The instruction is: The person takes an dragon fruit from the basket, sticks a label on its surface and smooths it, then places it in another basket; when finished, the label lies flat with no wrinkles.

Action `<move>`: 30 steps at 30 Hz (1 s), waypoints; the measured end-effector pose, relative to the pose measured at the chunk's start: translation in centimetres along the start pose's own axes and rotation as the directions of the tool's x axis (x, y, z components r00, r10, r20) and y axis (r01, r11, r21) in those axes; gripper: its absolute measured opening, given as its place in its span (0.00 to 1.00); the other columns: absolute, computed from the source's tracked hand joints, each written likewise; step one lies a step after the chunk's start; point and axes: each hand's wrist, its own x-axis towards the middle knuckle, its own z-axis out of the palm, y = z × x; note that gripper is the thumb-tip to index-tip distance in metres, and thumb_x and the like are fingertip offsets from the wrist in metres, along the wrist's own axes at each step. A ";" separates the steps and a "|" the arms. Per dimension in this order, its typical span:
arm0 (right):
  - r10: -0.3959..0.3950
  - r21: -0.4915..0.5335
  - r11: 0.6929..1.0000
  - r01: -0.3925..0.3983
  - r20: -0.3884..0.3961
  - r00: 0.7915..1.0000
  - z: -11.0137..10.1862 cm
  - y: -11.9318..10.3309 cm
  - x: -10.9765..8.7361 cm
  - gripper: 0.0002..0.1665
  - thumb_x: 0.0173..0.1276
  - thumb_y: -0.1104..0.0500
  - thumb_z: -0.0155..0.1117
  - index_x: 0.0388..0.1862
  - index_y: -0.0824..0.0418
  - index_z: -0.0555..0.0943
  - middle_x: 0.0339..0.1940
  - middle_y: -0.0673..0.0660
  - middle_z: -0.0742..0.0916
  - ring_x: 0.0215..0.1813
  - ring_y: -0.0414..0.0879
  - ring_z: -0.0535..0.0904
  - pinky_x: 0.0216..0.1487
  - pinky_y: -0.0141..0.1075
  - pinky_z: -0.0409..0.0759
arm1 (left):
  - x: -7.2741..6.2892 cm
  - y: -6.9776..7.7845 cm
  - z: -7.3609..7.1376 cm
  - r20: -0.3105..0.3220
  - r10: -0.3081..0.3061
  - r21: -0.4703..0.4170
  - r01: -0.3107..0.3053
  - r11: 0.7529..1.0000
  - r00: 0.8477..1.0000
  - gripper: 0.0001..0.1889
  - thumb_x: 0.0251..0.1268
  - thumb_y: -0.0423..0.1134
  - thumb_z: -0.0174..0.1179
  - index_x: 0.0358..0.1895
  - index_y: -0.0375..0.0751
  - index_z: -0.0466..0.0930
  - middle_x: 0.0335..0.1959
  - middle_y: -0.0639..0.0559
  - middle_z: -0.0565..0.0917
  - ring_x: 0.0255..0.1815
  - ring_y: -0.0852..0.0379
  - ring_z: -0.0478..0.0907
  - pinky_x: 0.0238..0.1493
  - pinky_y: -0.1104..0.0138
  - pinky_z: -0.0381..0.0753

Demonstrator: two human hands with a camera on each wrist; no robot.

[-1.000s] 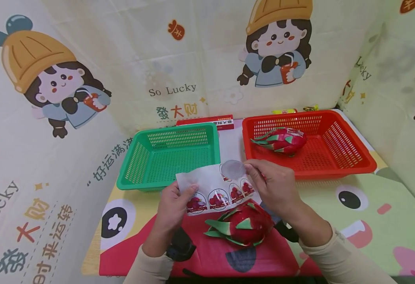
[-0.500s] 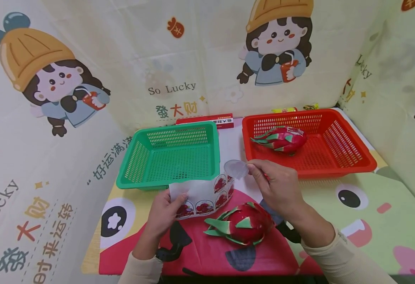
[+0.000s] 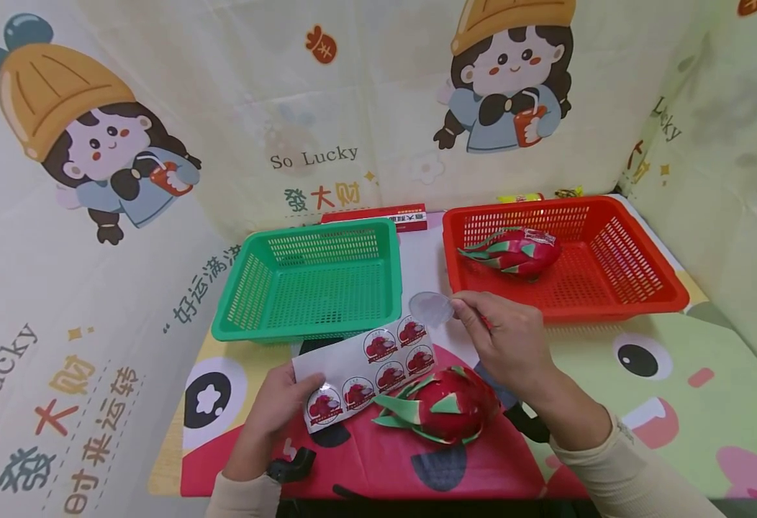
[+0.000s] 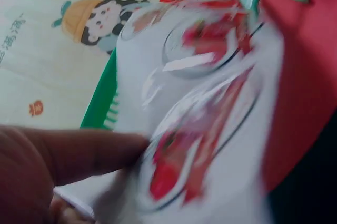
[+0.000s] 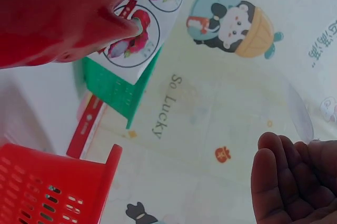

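My left hand (image 3: 279, 401) grips the left end of a white sheet of round stickers (image 3: 373, 374), thumb on top. Each sticker on it bears a red dragon fruit picture. Between thumb and forefinger, my right hand (image 3: 514, 342) pinches one peeled round sticker (image 3: 431, 309), its greyish back showing, apart from the sheet. Below the hands, a dragon fruit (image 3: 452, 404) with green scales lies on the table, partly overlapping the sheet's lower right in the head view. The left wrist view shows the sheet (image 4: 210, 97) bent and blurred.
Behind the sheet stands a green basket (image 3: 314, 333) with nothing seen inside. A red basket (image 3: 586, 314) at the right holds another dragon fruit (image 3: 526, 252), labelled on top. A red box (image 3: 412, 217) and a yellow packet (image 3: 521, 198) lie along the back wall.
The sticker has come away from the sheet. My left hand has lowered the sheet leftward and toward me, and it has straightened out; the right hand has moved slightly right.
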 end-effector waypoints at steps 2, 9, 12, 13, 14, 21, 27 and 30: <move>-0.003 0.001 1.000 0.003 0.000 1.000 0.0 0.0 -0.1 0.16 0.63 0.59 0.77 0.49 0.64 0.89 0.40 0.59 0.93 0.39 0.53 0.92 0.38 0.48 0.90 | 0.1 -0.2 -0.6 0.027 -0.018 0.032 0.017 0.999 0.999 0.20 0.69 0.37 0.67 0.62 0.35 0.82 0.48 0.41 0.90 0.44 0.47 0.90 0.50 0.55 0.89; -0.015 0.007 1.000 0.015 -0.004 1.000 0.1 0.2 -0.1 0.17 0.63 0.60 0.78 0.49 0.64 0.89 0.40 0.59 0.93 0.39 0.53 0.92 0.39 0.48 0.90 | 0.4 -0.5 -1.4 -0.061 -0.053 0.253 0.067 0.965 0.997 0.19 0.66 0.37 0.68 0.58 0.32 0.83 0.39 0.44 0.90 0.33 0.53 0.89 0.41 0.58 0.90; -0.024 0.008 1.000 0.024 -0.010 1.000 0.1 0.2 0.0 0.16 0.63 0.60 0.78 0.49 0.64 0.89 0.40 0.59 0.93 0.39 0.53 0.92 0.39 0.48 0.90 | 0.8 -0.4 -1.0 -0.094 -0.004 0.311 0.033 0.950 0.996 0.19 0.67 0.37 0.67 0.59 0.34 0.83 0.41 0.43 0.90 0.34 0.55 0.87 0.41 0.59 0.90; -0.024 0.007 1.000 0.024 -0.011 1.000 0.1 0.2 0.0 0.16 0.63 0.60 0.78 0.48 0.64 0.89 0.40 0.59 0.93 0.39 0.53 0.92 0.39 0.48 0.90 | 0.9 -0.4 -0.8 -0.100 0.020 0.323 0.013 0.946 0.995 0.19 0.68 0.38 0.66 0.58 0.34 0.84 0.42 0.43 0.90 0.35 0.55 0.86 0.41 0.59 0.89; -0.023 0.004 1.000 0.024 -0.011 1.000 0.1 0.2 0.0 0.16 0.63 0.60 0.78 0.48 0.64 0.89 0.39 0.59 0.93 0.39 0.53 0.92 0.39 0.48 0.90 | 1.1 -0.4 -0.6 -0.107 0.041 0.337 -0.002 0.942 0.993 0.18 0.68 0.38 0.66 0.58 0.34 0.84 0.41 0.43 0.90 0.34 0.55 0.86 0.40 0.60 0.89; -0.031 -0.020 0.999 0.032 0.007 0.999 0.2 0.0 -0.2 0.15 0.63 0.60 0.78 0.48 0.63 0.89 0.39 0.59 0.93 0.42 0.54 0.92 0.42 0.49 0.90 | 1.3 0.1 0.8 -0.195 0.132 0.508 -0.015 0.861 0.972 0.24 0.67 0.43 0.67 0.62 0.33 0.80 0.48 0.36 0.88 0.44 0.42 0.86 0.47 0.50 0.89; -0.084 -0.026 0.996 0.084 -0.002 0.996 0.3 -0.1 -0.4 0.16 0.61 0.61 0.78 0.48 0.64 0.89 0.40 0.59 0.93 0.43 0.54 0.92 0.43 0.49 0.90 | -0.1 2.6 2.2 -0.268 0.242 0.573 -0.047 0.818 0.933 0.29 0.68 0.43 0.69 0.68 0.33 0.75 0.63 0.33 0.81 0.65 0.33 0.77 0.62 0.40 0.80; -0.111 -0.030 0.993 0.111 -0.010 0.994 0.3 -0.1 -0.5 0.16 0.61 0.60 0.79 0.48 0.64 0.89 0.40 0.59 0.93 0.44 0.55 0.92 0.45 0.50 0.89 | -1.2 4.5 3.7 -0.229 0.373 0.532 -0.206 0.821 0.899 0.20 0.68 0.40 0.70 0.59 0.35 0.84 0.53 0.40 0.87 0.54 0.41 0.83 0.55 0.47 0.85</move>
